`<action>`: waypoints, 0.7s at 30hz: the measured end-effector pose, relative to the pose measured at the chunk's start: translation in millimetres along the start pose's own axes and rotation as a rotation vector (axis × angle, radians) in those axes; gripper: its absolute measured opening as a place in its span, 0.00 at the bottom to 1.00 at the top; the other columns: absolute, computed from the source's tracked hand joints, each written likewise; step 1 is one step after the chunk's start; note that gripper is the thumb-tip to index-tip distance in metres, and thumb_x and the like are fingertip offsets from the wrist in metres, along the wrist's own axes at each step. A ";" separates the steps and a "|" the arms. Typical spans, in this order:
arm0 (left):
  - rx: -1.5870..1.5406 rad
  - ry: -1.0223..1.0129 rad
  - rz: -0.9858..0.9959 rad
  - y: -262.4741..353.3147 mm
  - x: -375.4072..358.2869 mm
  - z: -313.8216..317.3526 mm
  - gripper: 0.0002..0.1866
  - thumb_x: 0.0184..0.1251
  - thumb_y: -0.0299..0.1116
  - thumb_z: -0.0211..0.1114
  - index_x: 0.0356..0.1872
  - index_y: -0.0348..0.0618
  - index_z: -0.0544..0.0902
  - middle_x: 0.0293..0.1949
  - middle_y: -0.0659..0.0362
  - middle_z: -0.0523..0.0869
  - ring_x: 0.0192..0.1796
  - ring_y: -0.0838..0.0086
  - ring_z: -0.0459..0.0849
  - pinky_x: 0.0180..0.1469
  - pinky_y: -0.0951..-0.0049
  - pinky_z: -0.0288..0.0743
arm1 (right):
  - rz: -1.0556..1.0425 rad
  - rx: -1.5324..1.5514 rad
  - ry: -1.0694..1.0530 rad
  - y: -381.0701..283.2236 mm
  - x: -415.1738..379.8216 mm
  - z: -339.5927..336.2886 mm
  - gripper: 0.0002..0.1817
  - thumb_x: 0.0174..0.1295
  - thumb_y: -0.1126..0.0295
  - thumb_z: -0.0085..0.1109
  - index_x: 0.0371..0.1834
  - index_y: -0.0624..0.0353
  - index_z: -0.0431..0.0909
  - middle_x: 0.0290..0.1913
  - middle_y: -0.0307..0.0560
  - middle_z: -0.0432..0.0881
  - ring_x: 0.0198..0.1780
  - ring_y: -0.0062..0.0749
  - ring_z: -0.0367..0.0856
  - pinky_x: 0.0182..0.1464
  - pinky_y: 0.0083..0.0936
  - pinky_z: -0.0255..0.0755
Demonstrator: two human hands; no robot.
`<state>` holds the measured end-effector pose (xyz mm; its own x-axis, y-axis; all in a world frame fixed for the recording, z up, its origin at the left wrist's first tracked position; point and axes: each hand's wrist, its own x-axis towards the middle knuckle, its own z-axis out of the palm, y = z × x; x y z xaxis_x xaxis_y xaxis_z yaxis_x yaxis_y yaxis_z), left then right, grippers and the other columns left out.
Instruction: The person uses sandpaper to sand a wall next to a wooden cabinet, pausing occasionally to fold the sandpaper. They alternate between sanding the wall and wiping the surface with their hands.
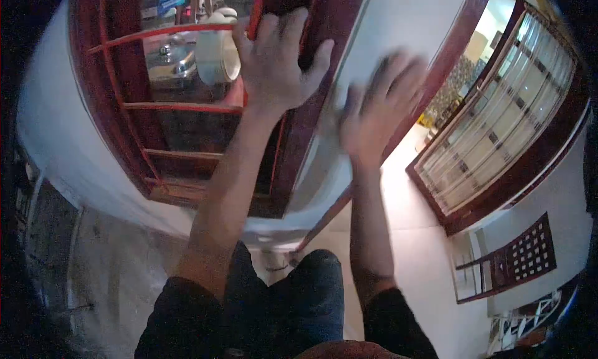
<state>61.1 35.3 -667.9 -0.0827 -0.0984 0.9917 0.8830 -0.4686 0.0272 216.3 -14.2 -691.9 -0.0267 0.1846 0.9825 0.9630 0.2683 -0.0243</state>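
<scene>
My left hand [274, 69] is raised with its fingers apart and its back to me. It overlaps the dark red window frame [321, 79] and the thin red bars [180, 106] in this view. My right hand [385, 110], a little blurred, is also up with thumb and fingers spread, in front of the white wall [408, 23] between window and doorway. Neither hand holds anything. Behind the bars stand a cream cylindrical container [212, 57] and a shiny metal pot [174, 57], partly hidden by the bars and my left hand.
Right of the wall, a doorway has a dark wooden door with a sheer curtained panel [498, 122]. A dark wooden chair with a lattice back [529, 253] stands farther right. My knees [311, 284] show below, over a pale floor [414, 259]. Something blue [165, 1] sits behind the window.
</scene>
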 end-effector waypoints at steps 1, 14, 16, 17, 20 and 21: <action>-0.010 -0.014 0.009 -2.3 1.2 0.2 0.26 0.61 0.52 0.64 0.52 0.42 0.78 0.37 0.54 0.80 0.45 0.61 0.77 0.63 0.46 0.54 | -0.045 -0.002 0.035 0.7 26.1 -2.3 0.41 0.71 0.46 0.40 0.80 0.57 0.44 0.79 0.69 0.40 0.80 0.62 0.36 0.76 0.56 0.32; -0.042 -0.038 0.033 -1.2 -1.3 -6.3 0.29 0.64 0.53 0.63 0.57 0.43 0.75 0.45 0.49 0.81 0.50 0.55 0.79 0.63 0.44 0.54 | -0.030 0.008 -0.324 -14.6 -155.7 25.8 0.52 0.59 0.32 0.51 0.76 0.61 0.53 0.77 0.70 0.48 0.77 0.68 0.42 0.73 0.66 0.36; -0.051 -0.068 0.026 -3.3 2.9 -9.4 0.30 0.64 0.54 0.63 0.58 0.42 0.75 0.46 0.48 0.81 0.51 0.54 0.79 0.63 0.43 0.54 | -0.047 0.070 -0.210 -15.4 -115.5 19.6 0.48 0.62 0.37 0.52 0.76 0.61 0.54 0.77 0.71 0.47 0.78 0.68 0.41 0.73 0.65 0.34; -0.075 -0.065 0.033 -4.4 3.5 -9.3 0.28 0.63 0.53 0.63 0.56 0.41 0.75 0.43 0.50 0.81 0.50 0.57 0.78 0.64 0.44 0.53 | -0.042 0.080 -0.165 -16.8 -76.6 13.7 0.47 0.63 0.39 0.52 0.76 0.61 0.54 0.77 0.71 0.46 0.78 0.68 0.41 0.73 0.65 0.33; -0.113 -0.201 -0.013 -1.2 1.4 -14.6 0.31 0.63 0.53 0.64 0.59 0.42 0.74 0.49 0.46 0.80 0.55 0.53 0.78 0.64 0.38 0.52 | -0.118 0.058 0.138 -11.3 39.2 14.9 0.45 0.64 0.42 0.52 0.76 0.61 0.54 0.77 0.70 0.46 0.78 0.67 0.42 0.74 0.62 0.34; -0.078 -0.181 -0.001 -3.2 0.3 -12.3 0.31 0.63 0.53 0.64 0.60 0.42 0.73 0.50 0.46 0.79 0.56 0.53 0.77 0.64 0.37 0.52 | -0.161 0.030 0.203 -8.3 67.9 17.1 0.45 0.62 0.41 0.54 0.77 0.57 0.55 0.77 0.70 0.48 0.78 0.65 0.43 0.74 0.62 0.35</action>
<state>52.6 25.9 -669.3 0.0069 0.0579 0.9983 0.8441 -0.5356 0.0253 201.9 12.2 -628.1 -0.1220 -0.0557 0.9910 0.9422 0.3073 0.1333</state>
